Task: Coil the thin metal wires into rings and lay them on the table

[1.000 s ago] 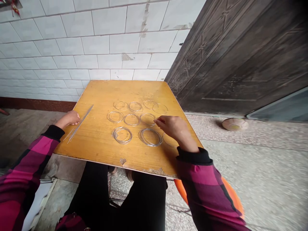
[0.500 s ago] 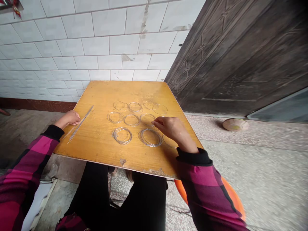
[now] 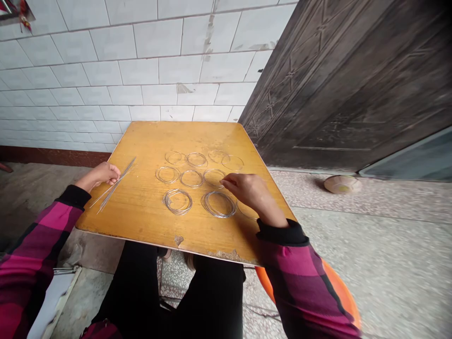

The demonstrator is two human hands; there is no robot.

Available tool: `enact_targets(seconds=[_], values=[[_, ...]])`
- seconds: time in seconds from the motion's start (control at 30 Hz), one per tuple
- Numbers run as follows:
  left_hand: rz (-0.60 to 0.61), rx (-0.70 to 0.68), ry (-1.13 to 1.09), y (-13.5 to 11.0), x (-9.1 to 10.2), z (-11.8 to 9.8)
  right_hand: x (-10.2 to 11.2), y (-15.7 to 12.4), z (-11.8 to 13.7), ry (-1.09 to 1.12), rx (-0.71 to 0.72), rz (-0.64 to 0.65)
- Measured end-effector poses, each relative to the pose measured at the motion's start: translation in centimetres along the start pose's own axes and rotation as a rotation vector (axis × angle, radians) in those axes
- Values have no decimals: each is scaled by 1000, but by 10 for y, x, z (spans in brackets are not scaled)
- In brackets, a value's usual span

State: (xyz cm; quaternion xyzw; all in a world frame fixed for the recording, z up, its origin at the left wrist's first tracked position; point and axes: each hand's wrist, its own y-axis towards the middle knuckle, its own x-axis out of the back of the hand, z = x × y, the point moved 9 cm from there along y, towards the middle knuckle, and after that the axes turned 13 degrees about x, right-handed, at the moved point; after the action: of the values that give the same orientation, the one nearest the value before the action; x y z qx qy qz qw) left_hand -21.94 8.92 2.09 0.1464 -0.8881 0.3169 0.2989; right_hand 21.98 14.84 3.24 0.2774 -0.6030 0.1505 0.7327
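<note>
On the yellow wooden table (image 3: 141,221) lie several thin metal wire rings in rough rows. My right hand (image 3: 247,190) is closed in a pinch at the near right side of a wire ring (image 3: 205,181) in the middle row. Nearer me are two thicker wire coils, one on the left (image 3: 177,213) and a fuller one (image 3: 219,216) on the right. Partly under my right hand, another wire ring (image 3: 245,215) shows. At the table's left side, my left hand (image 3: 102,175) has its fingers closed against a few straight wires (image 3: 115,189), which lie crossed at a slant.
White tiled wall (image 3: 148,70) stands behind the table, and a dark carved door (image 3: 335,94) is at the right. A round pale object (image 3: 342,184) sits on the floor by the door. Below the table's right corner is an orange stool (image 3: 341,287).
The view has tilted up slightly, so the table sits a little lower. Both hands keep nearly the same place on the table, and the rings lie as before.
</note>
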Motion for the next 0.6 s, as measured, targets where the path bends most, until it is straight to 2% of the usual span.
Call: enact_targets(seconds=[0.07, 0.17, 0.23, 0.3, 0.4, 0.47, 0.6], values=[[114, -68, -224, -10, -10, -12, 6, -1, 3, 40, 11, -81], [324, -195, -576, -34, -39, -39, 21, -4, 17, 154, 87, -301], [496, -220, -745, -51, -72, -57, 31, -10, 34, 234, 188, -454], [650, -202, -866, -66, -112, -72, 36, -17, 60, 300, 370, -553], [838, -173, -955, -85, -167, -92, 35, -28, 96, 364, 646, -595], [922, -143, -994, -92, -194, -100, 32, -32, 107, 412, 748, -596], [1005, -92, -1034, -94, -221, -103, 35, -39, 109, 461, 819, -656]])
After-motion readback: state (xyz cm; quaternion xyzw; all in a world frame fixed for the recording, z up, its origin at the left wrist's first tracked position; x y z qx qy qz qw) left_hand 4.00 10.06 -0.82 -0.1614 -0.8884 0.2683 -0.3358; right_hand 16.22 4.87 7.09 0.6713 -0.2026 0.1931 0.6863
